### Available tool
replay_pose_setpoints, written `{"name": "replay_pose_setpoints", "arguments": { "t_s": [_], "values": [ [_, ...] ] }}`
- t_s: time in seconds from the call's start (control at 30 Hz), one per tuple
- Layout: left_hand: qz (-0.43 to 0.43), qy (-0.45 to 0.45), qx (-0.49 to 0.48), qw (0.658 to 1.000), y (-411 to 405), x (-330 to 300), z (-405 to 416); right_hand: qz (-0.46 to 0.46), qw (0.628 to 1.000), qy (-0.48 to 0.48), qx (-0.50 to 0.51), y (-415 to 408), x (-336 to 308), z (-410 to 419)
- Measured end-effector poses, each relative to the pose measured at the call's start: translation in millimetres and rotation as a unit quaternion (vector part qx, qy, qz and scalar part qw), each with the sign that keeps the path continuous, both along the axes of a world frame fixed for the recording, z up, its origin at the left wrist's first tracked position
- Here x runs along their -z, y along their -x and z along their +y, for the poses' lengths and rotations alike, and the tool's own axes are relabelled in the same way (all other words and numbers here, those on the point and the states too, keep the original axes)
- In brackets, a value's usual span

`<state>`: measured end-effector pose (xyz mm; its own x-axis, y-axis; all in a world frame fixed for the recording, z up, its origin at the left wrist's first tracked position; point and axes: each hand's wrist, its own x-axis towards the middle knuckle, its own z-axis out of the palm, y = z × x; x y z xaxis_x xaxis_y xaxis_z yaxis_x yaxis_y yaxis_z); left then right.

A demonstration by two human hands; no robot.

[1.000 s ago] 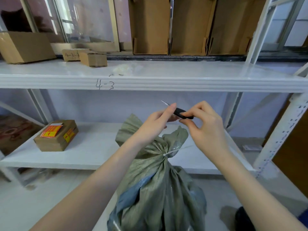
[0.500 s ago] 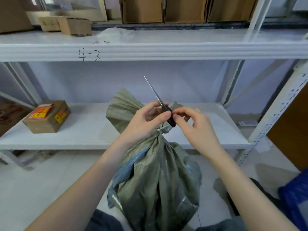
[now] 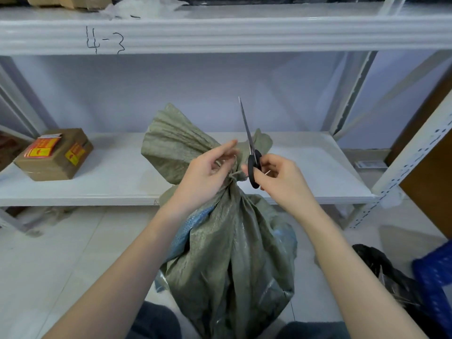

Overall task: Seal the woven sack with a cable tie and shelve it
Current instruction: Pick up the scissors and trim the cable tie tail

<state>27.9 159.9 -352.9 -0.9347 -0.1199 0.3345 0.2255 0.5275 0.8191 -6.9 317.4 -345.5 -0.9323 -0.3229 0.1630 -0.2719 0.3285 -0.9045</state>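
Observation:
A grey-green woven sack [image 3: 232,253] stands on the floor in front of the white lower shelf [image 3: 122,167]. Its neck is gathered and cinched by a pale cable tie [image 3: 233,177], and the loose top fans out above. My left hand [image 3: 205,172] is at the neck, thumb and fingers pinching at the tie's tail. My right hand [image 3: 281,182] grips black-handled scissors [image 3: 247,128] just right of the neck, blades together and pointing up.
A taped cardboard box [image 3: 53,155] with red and yellow labels sits on the left of the lower shelf. The upper shelf [image 3: 220,33] is marked 4-3. A perforated white upright [image 3: 415,155] stands right. A black bag [image 3: 381,265] and blue crate [image 3: 435,277] lie at lower right.
The view has tilted down and closer to the sack. The scissors have turned from pointing left to pointing straight up, and both hands have dropped to the tied neck.

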Motion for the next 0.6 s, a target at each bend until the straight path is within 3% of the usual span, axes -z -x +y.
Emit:
{"name": "replay_pose_setpoints", "arguments": {
  "t_s": [0.13,0.27,0.4,0.6],
  "values": [
    [-0.006,0.162,0.014,0.987,11,11,-7,0.023,0.999,-0.047,0.007,4,10,1],
    [0.014,0.228,0.005,0.973,19,13,-10,0.035,0.997,-0.070,0.013,9,13,4],
    [0.013,0.229,-0.027,0.973,23,18,-13,0.007,0.993,-0.113,-0.015,10,15,13],
    [-0.027,0.143,-0.078,0.986,23,21,-26,0.035,0.985,-0.167,-0.028,15,27,26]
  ]
}}
